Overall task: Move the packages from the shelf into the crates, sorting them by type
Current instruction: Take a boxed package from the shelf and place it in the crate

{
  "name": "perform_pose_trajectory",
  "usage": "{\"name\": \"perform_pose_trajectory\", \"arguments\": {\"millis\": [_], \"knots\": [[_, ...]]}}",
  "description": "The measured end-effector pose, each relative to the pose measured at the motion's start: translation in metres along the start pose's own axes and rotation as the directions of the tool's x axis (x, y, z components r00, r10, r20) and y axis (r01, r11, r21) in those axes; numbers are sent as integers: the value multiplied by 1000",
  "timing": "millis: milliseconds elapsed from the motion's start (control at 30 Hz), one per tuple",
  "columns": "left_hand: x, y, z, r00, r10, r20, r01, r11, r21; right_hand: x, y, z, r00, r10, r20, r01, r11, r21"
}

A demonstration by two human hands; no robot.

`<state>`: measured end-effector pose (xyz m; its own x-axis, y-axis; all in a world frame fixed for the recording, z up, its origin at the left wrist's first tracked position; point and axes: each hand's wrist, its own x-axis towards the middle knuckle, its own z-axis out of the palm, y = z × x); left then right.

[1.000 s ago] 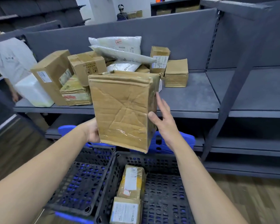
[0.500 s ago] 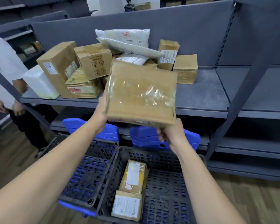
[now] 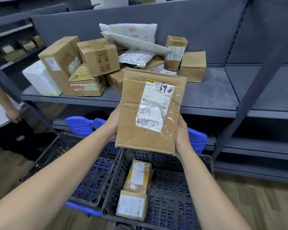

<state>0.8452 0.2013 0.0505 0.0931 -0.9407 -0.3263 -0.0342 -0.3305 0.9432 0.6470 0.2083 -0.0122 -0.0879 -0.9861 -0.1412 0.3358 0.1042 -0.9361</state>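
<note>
I hold a crumpled cardboard box (image 3: pixel 136 117) in front of me, its white shipping label facing up. My left hand (image 3: pixel 112 125) grips its left edge and my right hand (image 3: pixel 181 136) grips its lower right edge, fingers hidden behind it. It hangs above the right crate (image 3: pixel 204 163), which holds two small taped boxes (image 3: pixel 137 176). The left crate (image 3: pixel 60 146) shows nothing inside. On the grey shelf (image 3: pixel 206 97) behind lie several cardboard boxes (image 3: pixel 98 57) and white poly bags (image 3: pixel 128 31).
A person in a white shirt (image 3: pixel 0 110) stands at the far left beside the shelf upright. Blue crate parts (image 3: pixel 80 125) sit under the shelf. A slanted grey post (image 3: pixel 249 90) rises at the right. The floor is wood.
I have turned the box over between my hands, so its labelled face now shows. The box has come lower and closer over the right crate.
</note>
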Motion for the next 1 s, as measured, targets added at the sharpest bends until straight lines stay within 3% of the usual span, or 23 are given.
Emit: {"name": "perform_pose_trajectory", "arguments": {"millis": [167, 300, 467, 567, 600, 667, 700, 767, 867, 1000], "knots": [[0, -16, 15, 996, 83, -16, -84, 993, -88, -12, -1, -16, 979, 150, 139, -167, 978, 122], [2, -32, 18, 971, 219, -96, -223, 974, -33, -15, -5, -38, 961, 59, 270, -112, 977, 183], [6, -41, 27, 943, 324, -74, -321, 945, 59, -17, -3, -50, 962, 53, 267, -93, 986, 140], [9, -52, 27, 905, 411, -110, -382, 899, 215, -16, 4, -55, 964, 125, 234, -148, 985, 86], [9, -58, 27, 916, 382, -126, -345, 907, 242, -17, 9, -58, 963, 161, 216, -177, 983, 54], [6, -69, 30, 979, 174, -109, -151, 969, 194, -18, 21, -71, 949, 238, 209, -233, 971, -45], [5, -78, 31, 999, 29, -25, -26, 992, 124, -20, 29, -79, 936, 282, 211, -265, 959, -105], [1, -103, 29, 969, -180, 172, 170, 983, 71, -24, 49, -101, 887, 403, 228, -361, 910, -203], [-1, -149, 27, 911, -328, 252, 246, 919, 307, -32, 82, -133, 781, 581, 230, -532, 811, -245], [6, -201, 35, 881, -409, 239, 295, 868, 399, -40, 113, -152, 709, 692, 136, -638, 712, -294]]}}
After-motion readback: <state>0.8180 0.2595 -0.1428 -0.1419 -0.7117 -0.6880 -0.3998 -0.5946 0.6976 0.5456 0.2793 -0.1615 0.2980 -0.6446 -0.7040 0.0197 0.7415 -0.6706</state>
